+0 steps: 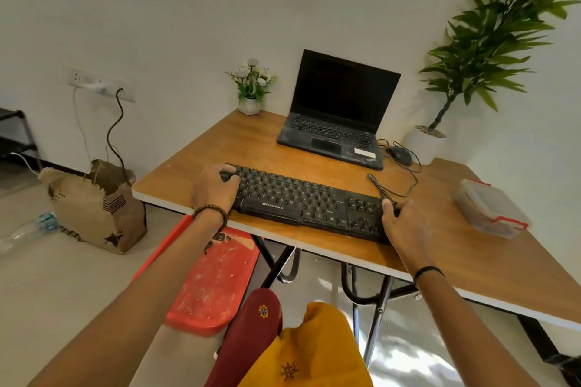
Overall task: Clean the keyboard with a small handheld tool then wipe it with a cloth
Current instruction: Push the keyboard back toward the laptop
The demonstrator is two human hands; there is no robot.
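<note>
Two hands grip keyboard (pixel 308 201) by its ends: left hand (pixel 213 188) round left end, right hand (pixel 405 223) round right end. Long axis runs crosswise along front edge of surface (pixel 220 148), equally near both.

The black keyboard (pixel 308 207) carries the brand "ZEBRONICS" in small white capitals with a small logo before it, printed on the front strip below the space bar. Its key legends are too small to read. The brown paper bag (pixel 97 207) on the floor bears dark lettering, partly folded and unreadable. A white sticker (pixel 364 152) on the laptop (pixel 333 132) is illegible
</note>
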